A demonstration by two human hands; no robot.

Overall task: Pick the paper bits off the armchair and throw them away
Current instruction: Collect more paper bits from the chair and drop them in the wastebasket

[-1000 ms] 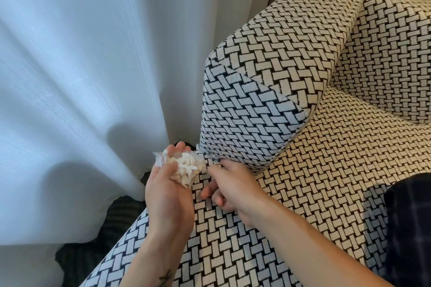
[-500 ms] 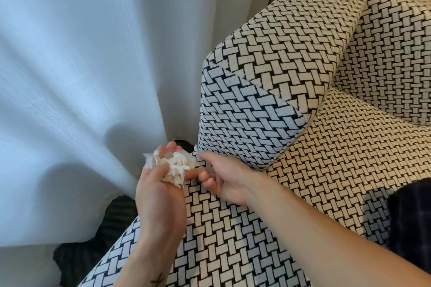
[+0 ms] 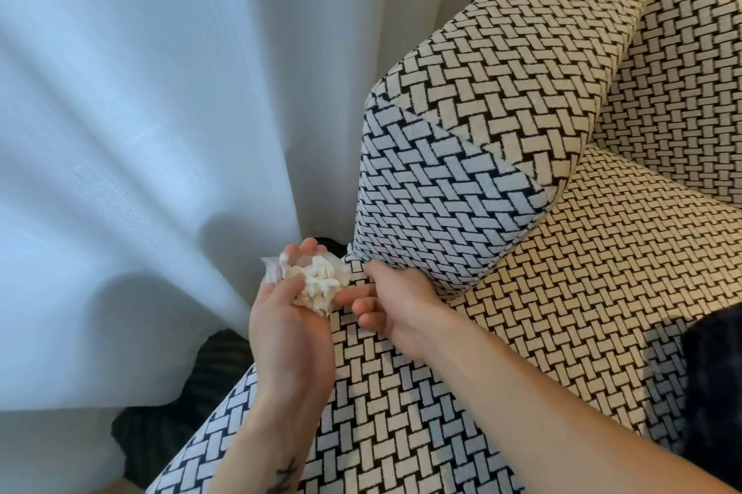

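Note:
My left hand (image 3: 291,327) is cupped palm-up over the armchair's front left corner and holds a crumpled wad of white paper bits (image 3: 317,283). Right beside it is my right hand (image 3: 395,299), whose thumb and forefinger pinch the wad's right edge while its other fingers are curled under. The armchair (image 3: 562,293) is covered in a black-and-white woven pattern. No loose paper shows on the visible seat or on the armrest (image 3: 473,132).
A white sheer curtain (image 3: 140,132) hangs close on the left, touching the armrest's outer side. Dark striped carpet (image 3: 217,365) shows below it. A dark checked cloth (image 3: 718,393) lies on the seat at the right edge.
My right hand has come away from the seat corner by the armrest and moved left to the wad. My left hand has stayed almost still with the paper.

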